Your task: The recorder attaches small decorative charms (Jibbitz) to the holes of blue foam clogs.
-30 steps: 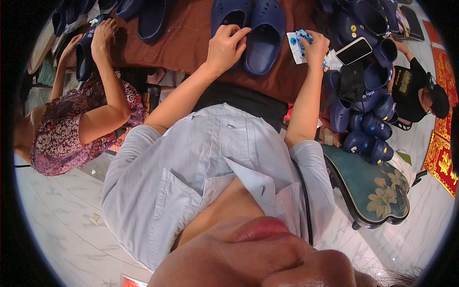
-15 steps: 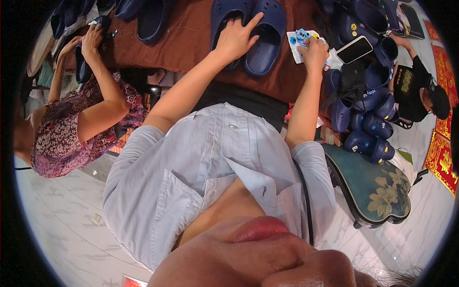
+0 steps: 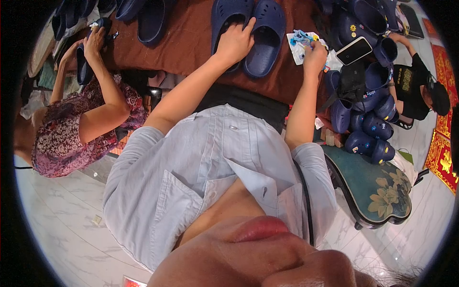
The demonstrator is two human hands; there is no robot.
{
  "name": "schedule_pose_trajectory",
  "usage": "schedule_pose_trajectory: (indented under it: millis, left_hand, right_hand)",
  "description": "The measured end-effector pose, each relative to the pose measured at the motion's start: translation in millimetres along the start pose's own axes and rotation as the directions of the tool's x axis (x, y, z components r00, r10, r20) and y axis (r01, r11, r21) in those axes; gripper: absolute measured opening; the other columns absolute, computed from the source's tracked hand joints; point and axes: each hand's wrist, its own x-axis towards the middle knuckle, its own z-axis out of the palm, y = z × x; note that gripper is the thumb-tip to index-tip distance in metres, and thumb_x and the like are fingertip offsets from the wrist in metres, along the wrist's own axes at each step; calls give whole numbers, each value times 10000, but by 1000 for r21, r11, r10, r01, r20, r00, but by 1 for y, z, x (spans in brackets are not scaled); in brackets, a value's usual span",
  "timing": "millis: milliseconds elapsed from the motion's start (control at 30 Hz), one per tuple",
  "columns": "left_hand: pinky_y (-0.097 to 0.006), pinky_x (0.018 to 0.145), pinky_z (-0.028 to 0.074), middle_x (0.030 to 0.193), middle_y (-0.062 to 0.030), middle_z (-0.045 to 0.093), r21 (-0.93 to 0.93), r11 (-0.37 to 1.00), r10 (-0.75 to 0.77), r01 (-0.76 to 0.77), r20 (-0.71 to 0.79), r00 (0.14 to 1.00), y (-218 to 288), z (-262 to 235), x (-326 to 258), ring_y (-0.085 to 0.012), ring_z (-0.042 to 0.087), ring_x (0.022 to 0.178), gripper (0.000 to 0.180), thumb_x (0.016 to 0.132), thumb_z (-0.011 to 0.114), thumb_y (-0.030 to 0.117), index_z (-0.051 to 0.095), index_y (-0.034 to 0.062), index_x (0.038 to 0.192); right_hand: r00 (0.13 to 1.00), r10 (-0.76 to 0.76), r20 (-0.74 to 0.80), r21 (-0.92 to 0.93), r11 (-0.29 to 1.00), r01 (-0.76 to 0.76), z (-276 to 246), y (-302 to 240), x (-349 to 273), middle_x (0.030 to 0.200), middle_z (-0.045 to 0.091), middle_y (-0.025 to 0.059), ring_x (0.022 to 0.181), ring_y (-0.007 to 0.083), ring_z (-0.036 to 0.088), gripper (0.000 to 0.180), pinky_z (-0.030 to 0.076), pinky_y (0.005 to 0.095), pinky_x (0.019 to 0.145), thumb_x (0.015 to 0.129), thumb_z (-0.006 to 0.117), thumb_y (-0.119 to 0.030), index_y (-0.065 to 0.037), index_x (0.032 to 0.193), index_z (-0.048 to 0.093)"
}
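- Left hand (image 3: 234, 44) lies on a pair of navy clogs (image 3: 248, 33) at 12 o'clock on the brown bench (image 3: 186, 43), fingers spread wide.
- Right hand (image 3: 314, 53) at 1 o'clock has its fingers pinched on a small blue charm (image 3: 301, 38) over a white sheet (image 3: 295, 48).

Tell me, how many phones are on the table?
1. The phone lies at the table's right side, beside the person's right hand and the piled blue clogs. Others may be hidden.

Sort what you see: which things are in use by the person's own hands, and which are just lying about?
In use:
left hand on the pair of navy clogs
right hand at the small blue charms on white paper

Lying about:
phone
heap of navy clogs
flowered chair
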Motion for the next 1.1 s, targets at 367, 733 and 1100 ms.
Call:
schedule_pose_trajectory:
  millis: [367, 733, 1100]
  left_hand:
    - [-434, 751, 541, 876, -200, 630, 9, 1000, 20, -20, -34, 999, 0, -5, 1, -371, 633, 841, 514, 889, 644, 228, 531, 79, 1367]
    - [-442, 750, 552, 892, -207, 638, -4, 1000, 24, -24, -39, 999, 2, -2, 0, -379, 636, 839, 537, 877, 647, 238, 521, 119, 1385]
    - [-438, 756, 555, 904, -206, 640, 6, 1000, 10, -9, -21, 1000, -4, -2, 1, -376, 641, 859, 532, 883, 639, 246, 518, 109, 1382]
  right_hand:
    - [951, 246, 189, 757, 580, -301, 19, -40, 46, 792, 676, 58, 732, 136, 647, 157, 496, 264, 673, 829, 719, -32, 15, 972, 676]
    - [890, 306, 339, 799, 405, -444, 94, -88, 88, 725, 693, 83, 713, 191, 651, 165, 516, 324, 711, 693, 830, -105, -20, 790, 726]
    - [879, 299, 373, 784, 406, -470, 97, -97, 89, 939, 679, 91, 861, 196, 640, 326, 514, 314, 762, 661, 846, -36, -45, 955, 705]
